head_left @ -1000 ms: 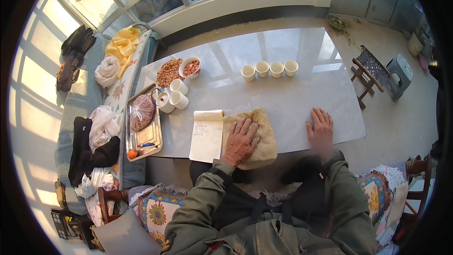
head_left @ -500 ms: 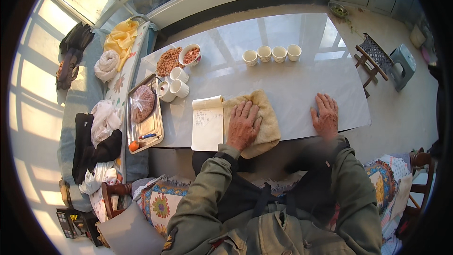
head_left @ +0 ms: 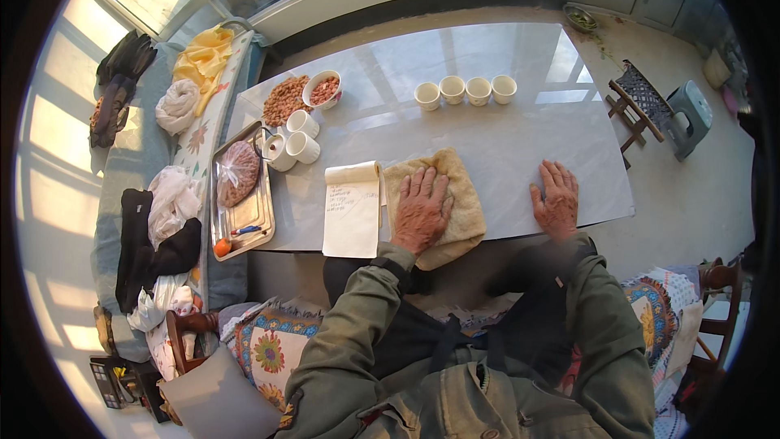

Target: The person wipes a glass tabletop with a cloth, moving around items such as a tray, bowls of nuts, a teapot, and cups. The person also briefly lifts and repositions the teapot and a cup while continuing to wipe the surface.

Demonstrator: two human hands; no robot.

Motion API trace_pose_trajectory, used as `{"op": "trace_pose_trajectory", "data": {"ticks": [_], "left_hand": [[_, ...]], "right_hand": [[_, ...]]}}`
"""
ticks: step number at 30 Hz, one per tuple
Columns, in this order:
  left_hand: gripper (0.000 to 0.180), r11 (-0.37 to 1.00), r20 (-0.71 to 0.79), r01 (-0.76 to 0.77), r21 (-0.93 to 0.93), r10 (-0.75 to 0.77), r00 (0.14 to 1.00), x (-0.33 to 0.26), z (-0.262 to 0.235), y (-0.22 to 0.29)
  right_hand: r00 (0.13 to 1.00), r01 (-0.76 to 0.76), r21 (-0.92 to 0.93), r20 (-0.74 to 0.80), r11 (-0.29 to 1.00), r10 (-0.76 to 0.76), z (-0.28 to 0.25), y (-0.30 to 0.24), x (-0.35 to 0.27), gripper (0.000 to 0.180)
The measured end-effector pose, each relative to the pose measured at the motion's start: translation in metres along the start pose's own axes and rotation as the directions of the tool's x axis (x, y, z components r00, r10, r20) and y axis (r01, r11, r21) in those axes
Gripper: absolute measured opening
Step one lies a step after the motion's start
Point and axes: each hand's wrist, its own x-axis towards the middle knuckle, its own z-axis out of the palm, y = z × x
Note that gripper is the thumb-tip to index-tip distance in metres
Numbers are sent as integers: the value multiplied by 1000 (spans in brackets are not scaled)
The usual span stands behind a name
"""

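Left hand flat, fingers spread, pressing tan cloth at worktop near edge, beside notepad; gripping nothing. Right hand open, palm down on bare surface. Likely mid-wipe; next stroke needs steady pressure.

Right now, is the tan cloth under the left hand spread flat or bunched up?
Spread flat. The tan cloth lies smooth on the white table, the left hand palm-down on it, its near edge overhanging.
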Motion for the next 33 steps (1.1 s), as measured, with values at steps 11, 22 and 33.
{"op": "trace_pose_trajectory", "data": {"ticks": [11, 22, 33], "left_hand": [[53, 999, 49, -25, -19, 26, 998, 35, 18, 20], [54, 969, 88, -212, -127, 224, 971, 42, 30, 67], [52, 964, 92, -233, -130, 245, 965, 8, 16, 69]], "right_hand": [[1000, -16, 12, 1, 1000, 16, -3, -3, 1, 51], [1000, -16, 22, 13, 1000, 15, -6, -4, 1, 50], [999, -17, 37, 31, 999, 16, -5, -1, 0, 53]]}}
